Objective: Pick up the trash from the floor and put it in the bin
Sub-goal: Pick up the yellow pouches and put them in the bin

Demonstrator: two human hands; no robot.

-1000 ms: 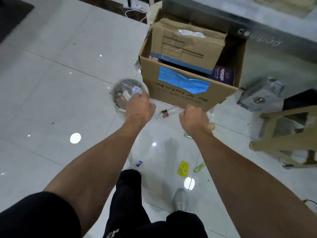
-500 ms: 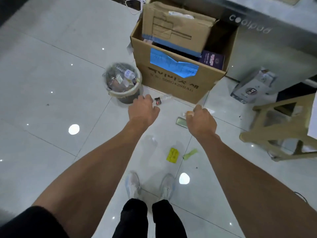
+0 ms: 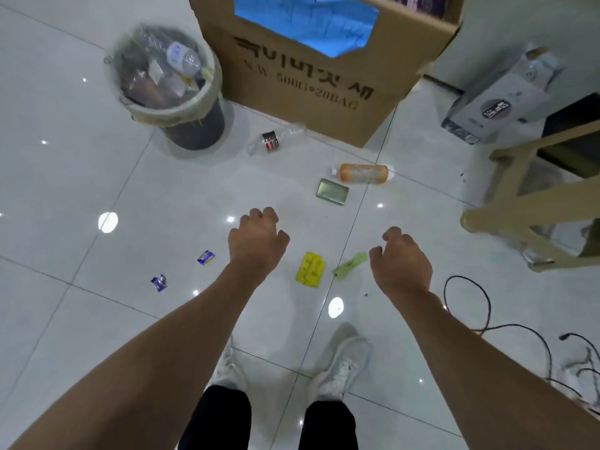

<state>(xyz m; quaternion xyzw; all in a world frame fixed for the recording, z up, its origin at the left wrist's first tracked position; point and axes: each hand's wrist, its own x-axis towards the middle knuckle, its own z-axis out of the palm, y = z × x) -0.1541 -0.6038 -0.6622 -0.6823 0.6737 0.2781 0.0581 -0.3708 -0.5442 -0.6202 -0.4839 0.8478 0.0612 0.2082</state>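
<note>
Both hands are held out over the white tiled floor (image 3: 65, 190) at centre frame. The left hand (image 3: 256, 241) has loosely curled fingers and holds nothing. The right hand (image 3: 402, 258) is likewise loosely curled and empty. Neither hand touches any item. The bin (image 3: 198, 131) stands in the upper left of the frame, lined with a clear bag and filled to the rim with bottles and wrappers. It stands just beside a large cardboard box (image 3: 324, 102) at top centre. Loose trash lies on the floor as follows. A clear plastic bottle (image 3: 274, 141) lies on its side between the bin and the box. An orange bottle (image 3: 362, 173) lies on its side right of centre, near the lower corner of the box. A flat metallic packet (image 3: 332, 191) lies just below the orange bottle. A yellow wrapper (image 3: 311, 270) and a green wrapper (image 3: 350, 264) lie side by side between the two hands. Two purple wrappers (image 3: 206, 257) (image 3: 159, 283) lie apart from each other, left of the left forearm. A wooden stool (image 3: 535, 206) occupies the right edge of the frame, with a white carton (image 3: 500, 102) above it. Black cables (image 3: 487, 306) run across the floor at lower right. White shoes (image 3: 344, 365) show at bottom centre.
</note>
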